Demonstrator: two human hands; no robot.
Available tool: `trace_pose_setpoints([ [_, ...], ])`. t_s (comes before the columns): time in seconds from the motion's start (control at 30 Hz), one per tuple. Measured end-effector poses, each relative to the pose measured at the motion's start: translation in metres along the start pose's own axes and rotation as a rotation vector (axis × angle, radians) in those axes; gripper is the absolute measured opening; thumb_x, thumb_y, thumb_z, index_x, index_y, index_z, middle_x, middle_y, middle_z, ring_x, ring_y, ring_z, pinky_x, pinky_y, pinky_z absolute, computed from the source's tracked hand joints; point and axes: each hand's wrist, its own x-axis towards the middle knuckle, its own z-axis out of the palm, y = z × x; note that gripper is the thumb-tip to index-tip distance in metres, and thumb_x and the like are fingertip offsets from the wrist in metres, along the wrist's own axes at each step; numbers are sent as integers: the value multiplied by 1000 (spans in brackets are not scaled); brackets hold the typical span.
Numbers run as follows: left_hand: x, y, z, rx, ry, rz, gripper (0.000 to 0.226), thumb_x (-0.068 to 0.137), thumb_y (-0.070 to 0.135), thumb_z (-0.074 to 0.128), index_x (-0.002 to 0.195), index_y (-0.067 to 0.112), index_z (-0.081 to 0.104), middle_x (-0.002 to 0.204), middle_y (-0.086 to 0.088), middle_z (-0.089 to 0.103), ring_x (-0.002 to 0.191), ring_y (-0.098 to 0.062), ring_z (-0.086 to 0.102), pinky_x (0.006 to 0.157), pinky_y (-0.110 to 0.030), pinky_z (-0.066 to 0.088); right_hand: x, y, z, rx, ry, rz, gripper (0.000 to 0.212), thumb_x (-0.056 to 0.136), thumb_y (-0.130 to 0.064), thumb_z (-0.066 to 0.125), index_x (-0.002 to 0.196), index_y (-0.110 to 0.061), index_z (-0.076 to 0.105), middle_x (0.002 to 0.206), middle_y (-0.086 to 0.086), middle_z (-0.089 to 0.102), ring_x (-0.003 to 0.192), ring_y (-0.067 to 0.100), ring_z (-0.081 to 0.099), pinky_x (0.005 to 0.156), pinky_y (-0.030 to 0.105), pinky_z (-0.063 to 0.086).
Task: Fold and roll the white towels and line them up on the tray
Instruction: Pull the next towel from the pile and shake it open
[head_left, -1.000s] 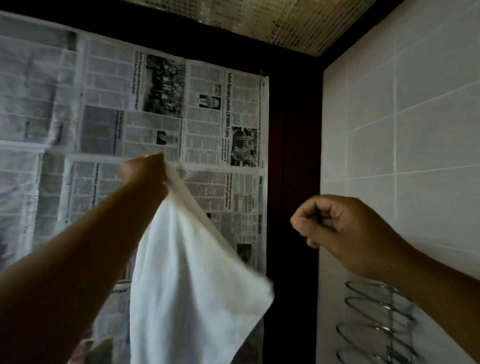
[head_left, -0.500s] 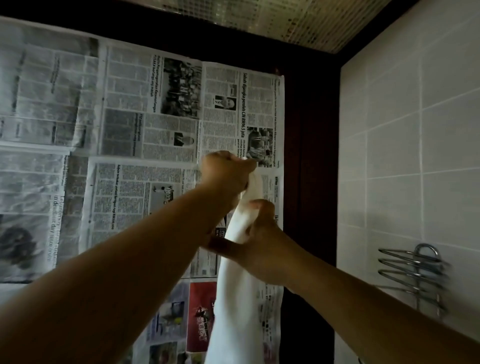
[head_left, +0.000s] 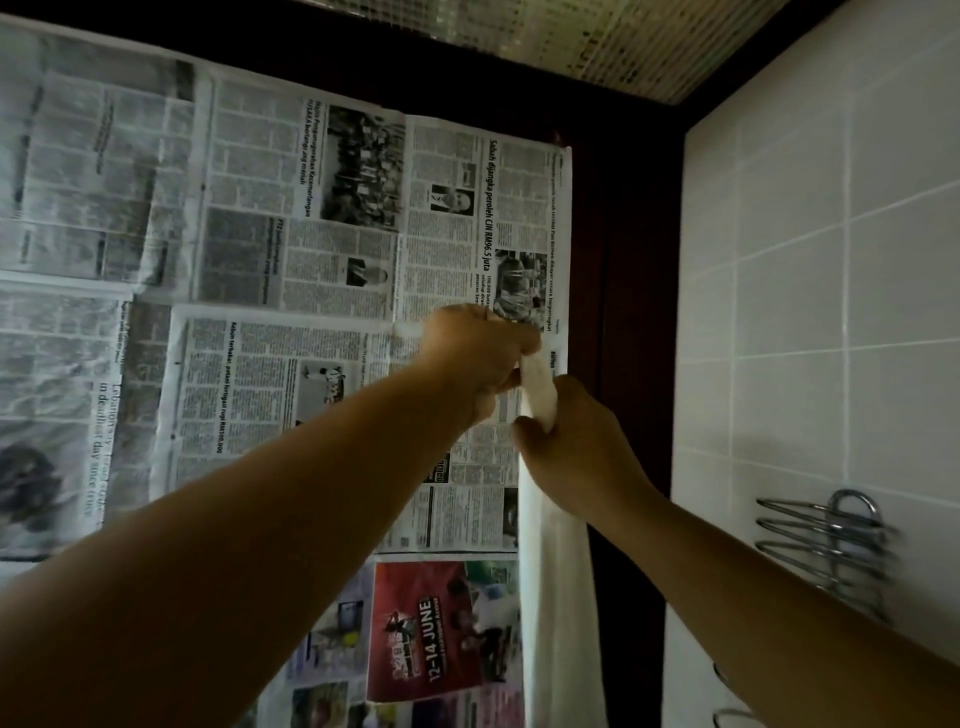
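left hand (head_left: 478, 358) grip pinching the white towel (head_left: 558, 597) up top, right hand (head_left: 576, 447) grip curled round it just below, rest hanging free along the newspaper (head_left: 260, 234) edge, wire rack (head_left: 831, 540) well off right

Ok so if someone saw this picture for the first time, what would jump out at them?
First, the two raised arms in the middle: the left hand and right hand both grip a white towel that hangs down below them. Behind them are newspaper sheets, with a red advert near the bottom. A wire rack sticks out from the tiled wall at the right.
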Motion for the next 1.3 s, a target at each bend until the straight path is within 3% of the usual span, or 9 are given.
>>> trace_pose_setpoints([
  [0.17,7,0,-18,122,93,106,18,82,-4,72,83,5,56,93,-15,65,74,-23,68,62,-29,61,-3,17,-20,-413,37,-172,41,87,-24,72,123,-22,51,101,-8,57,77,8,59,61,16,47],
  [0.3,13,1,-31,205,156,175,18,84,-2,71,82,6,55,91,-12,63,74,-22,68,60,-31,62,-13,22,-34,-585,-72,-148,45,85,-26,73,123,-25,50,107,-5,54,80,12,54,66,25,48],
  [0.5,29,8,-57,272,297,228,17,84,2,73,85,5,57,85,-12,63,62,-20,69,58,-36,62,-18,38,-53,-718,-147,-58,23,87,-8,66,97,-24,52,88,-8,52,74,12,53,60,25,45],
  [0.63,33,13,-71,229,296,246,17,85,1,72,82,7,56,85,-9,63,68,-19,69,60,-30,61,-5,57,-71,-684,-87,-63,8,95,-15,62,95,-23,61,88,-2,59,75,16,55,57,26,39],
  [0.77,39,19,-91,105,337,280,16,87,0,70,83,8,56,96,-12,65,83,-22,71,59,-26,59,6,63,-93,-498,-121,-54,14,93,-25,70,84,-31,61,85,-2,67,75,13,62,65,31,48],
  [0.9,40,28,-105,46,368,264,13,88,9,72,86,11,59,101,-12,69,82,-18,71,57,-22,57,4,46,-93,-286,-56,-265,6,90,-30,72,86,-27,69,71,-9,68,64,7,64,59,26,49],
  [1.0,24,36,-96,315,192,193,18,91,26,69,101,12,64,98,-9,69,75,-15,65,53,-26,53,-3,14,-80,-52,-89,-430,18,83,-41,69,92,-26,74,80,-16,71,76,4,68,67,16,53],
  [1.1,6,40,-79,586,-112,314,19,90,35,69,98,17,69,86,-1,67,69,-15,66,53,-22,50,1,-4,-66,-43,-43,-550,26,80,-46,68,94,-24,76,88,-14,69,83,6,67,70,19,55],
  [1.3,-8,43,-64,709,-342,453,9,75,31,78,82,26,75,78,14,74,69,0,69,58,-8,50,13,-19,-53,58,-72,-453,39,66,-57,73,90,-26,79,115,-17,67,107,-2,63,92,32,57],
])
